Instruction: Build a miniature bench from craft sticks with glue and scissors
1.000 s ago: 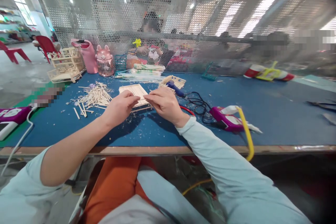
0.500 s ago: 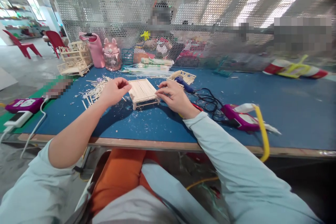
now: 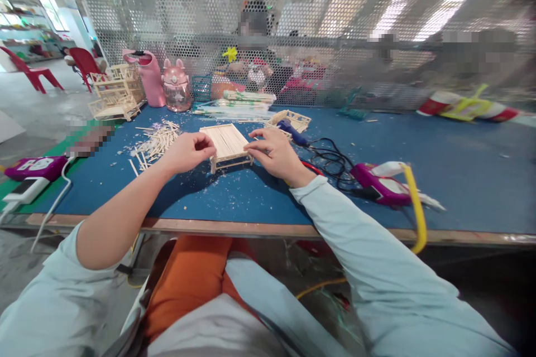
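A miniature bed frame (image 3: pixel 228 142) made of pale wooden sticks stands on short legs on the blue tabletop, its top covered by slats side by side. At its left edge is my left hand (image 3: pixel 188 152), thumb and forefinger pinched together; whatever is between them is too small to make out. My right hand (image 3: pixel 278 157) has thumb and fingertips at the right front corner of the frame, the other fingers partly bent. Left of the frame lies a loose heap of short wooden sticks (image 3: pixel 161 141). Behind my right hand rests a blue-handled glue gun (image 3: pixel 293 131).
Black cable (image 3: pixel 330 159) coils right of my hand, near a purple power strip (image 3: pixel 383 184). Stick-built miniature furniture (image 3: pixel 115 95), a pink bottle (image 3: pixel 151 79) and a clear jar (image 3: pixel 176 86) stand at the back left. Behind the perforated screen (image 3: pixel 318 22) sits a person.
My left hand has shifted right and down along the frame's left edge, toward its front corner. My right hand keeps its place at the right front corner. The view has tilted slightly.
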A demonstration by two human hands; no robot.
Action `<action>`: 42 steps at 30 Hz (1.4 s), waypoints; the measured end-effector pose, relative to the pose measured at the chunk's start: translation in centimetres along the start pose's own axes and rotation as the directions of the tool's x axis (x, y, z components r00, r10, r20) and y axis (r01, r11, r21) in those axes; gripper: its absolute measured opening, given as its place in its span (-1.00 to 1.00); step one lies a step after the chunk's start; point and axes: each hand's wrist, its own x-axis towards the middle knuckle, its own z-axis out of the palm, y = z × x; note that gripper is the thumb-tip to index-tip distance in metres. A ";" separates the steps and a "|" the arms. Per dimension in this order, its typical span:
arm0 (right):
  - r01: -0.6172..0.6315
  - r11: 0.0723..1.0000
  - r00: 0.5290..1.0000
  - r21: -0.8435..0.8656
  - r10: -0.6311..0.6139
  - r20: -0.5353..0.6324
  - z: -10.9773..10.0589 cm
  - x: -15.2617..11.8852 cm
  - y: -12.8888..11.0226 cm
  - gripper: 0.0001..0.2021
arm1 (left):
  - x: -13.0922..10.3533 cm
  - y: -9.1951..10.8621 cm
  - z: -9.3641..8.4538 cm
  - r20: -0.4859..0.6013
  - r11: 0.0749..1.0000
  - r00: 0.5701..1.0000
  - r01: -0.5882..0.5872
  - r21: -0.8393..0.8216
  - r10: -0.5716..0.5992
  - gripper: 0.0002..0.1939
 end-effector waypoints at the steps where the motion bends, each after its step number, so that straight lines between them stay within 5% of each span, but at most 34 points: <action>1: -0.031 0.999 0.999 0.034 0.032 -0.017 0.0 0.0 0.0 -0.78 | 0.1 -0.1 0.0 -0.034 0.999 0.999 0.040 -0.012 -0.041 -0.89; 5: -0.279 0.926 0.951 0.254 0.304 -0.062 0.0 -0.1 0.5 -0.54 | 0.3 -0.6 0.3 -0.009 0.952 0.957 0.287 -0.111 -0.289 -0.92; 8: -0.520 0.734 0.840 0.438 0.532 0.106 0.3 -0.5 1.0 -0.47 | 0.3 -0.8 0.9 0.071 0.921 0.937 0.349 -0.172 -0.342 -0.89; 11: -0.674 0.506 0.729 0.539 0.575 0.372 0.3 -1.0 0.7 -0.41 | 0.6 -1.1 1.6 0.029 0.934 0.953 0.302 -0.190 -0.302 -0.89; 14: -0.709 0.429 0.697 0.559 0.547 0.464 -0.1 -1.4 -0.1 -0.44 | 1.1 -1.5 1.9 -0.035 0.939 0.958 0.270 -0.213 -0.284 -0.89; 16: -0.676 0.493 0.734 0.548 0.518 0.439 -0.4 -1.5 -0.8 -0.52 | 1.3 -1.8 1.7 -0.044 0.941 0.958 0.268 -0.208 -0.282 -0.88; 20: -0.441 0.752 0.895 0.489 0.407 0.181 -1.1 -1.4 -1.8 -0.70 | 1.0 -1.7 0.3 -0.122 0.960 0.956 0.251 -0.124 -0.266 -0.85; 23: -0.314 0.864 0.947 0.394 0.314 0.066 -1.2 -1.3 -2.3 -0.85 | 0.2 -1.1 -0.9 -0.134 0.955 0.951 0.259 -0.141 -0.278 -0.81; 29: -0.188 0.936 0.982 0.297 0.183 0.042 -0.8 -1.4 -2.2 -0.91 | -0.6 -0.1 -1.2 0.019 0.939 0.957 0.288 -0.189 -0.290 -0.89; 42: -0.204 0.949 0.979 0.242 0.193 0.070 -0.4 -1.2 -2.6 -0.91 | -0.5 -0.6 -0.9 0.122 0.921 0.947 0.317 -0.226 -0.296 -0.93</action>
